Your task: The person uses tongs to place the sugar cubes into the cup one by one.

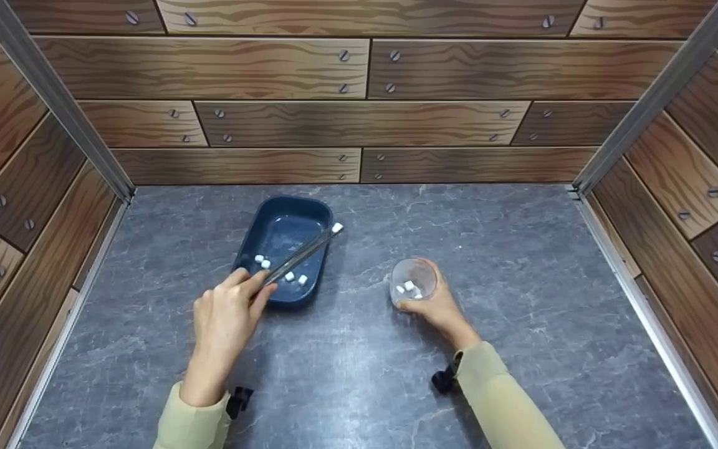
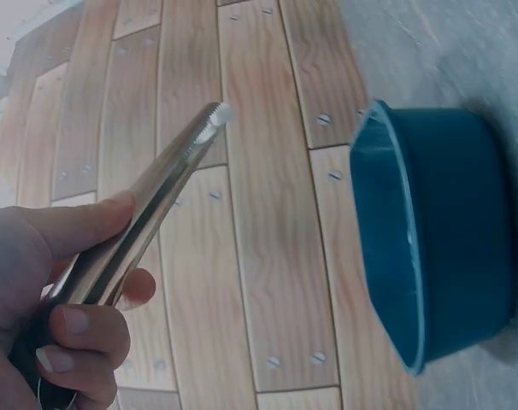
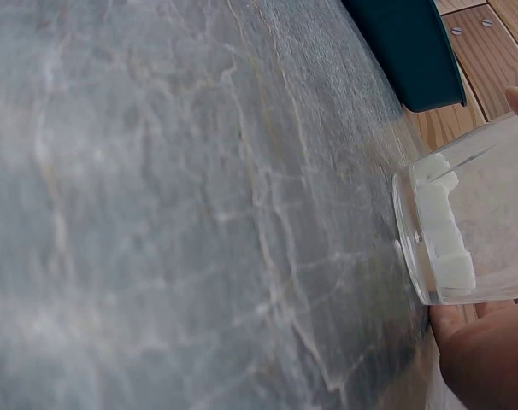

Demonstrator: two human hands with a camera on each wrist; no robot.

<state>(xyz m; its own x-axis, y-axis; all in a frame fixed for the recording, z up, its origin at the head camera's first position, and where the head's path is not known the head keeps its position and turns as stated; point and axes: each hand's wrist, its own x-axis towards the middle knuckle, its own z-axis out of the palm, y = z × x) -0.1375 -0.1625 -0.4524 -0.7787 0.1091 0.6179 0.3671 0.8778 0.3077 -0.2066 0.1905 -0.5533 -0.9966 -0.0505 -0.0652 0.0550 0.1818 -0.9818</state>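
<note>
My left hand (image 1: 225, 315) grips metal tongs (image 1: 300, 255) above the blue tray (image 1: 250, 240). The tongs' serrated tips (image 2: 209, 128) pinch a small white cube (image 1: 337, 228), which in the head view sits just past the tray's right rim. Several more white cubes (image 1: 290, 276) lie in the near half of the tray. To the right, my right hand (image 1: 440, 305) holds a clear cup (image 1: 401, 271), thumb and fingers around its side. Several white cubes (image 3: 438, 213) lie at the cup's bottom, and its base is right at the tabletop in the right wrist view.
The grey marbled tabletop (image 1: 346, 368) is enclosed by wood-patterned panels (image 1: 359, 121) at the back and both sides. Metal frame posts (image 1: 63, 103) stand at the back corners. Each wrist carries a small black camera mount (image 1: 239, 402).
</note>
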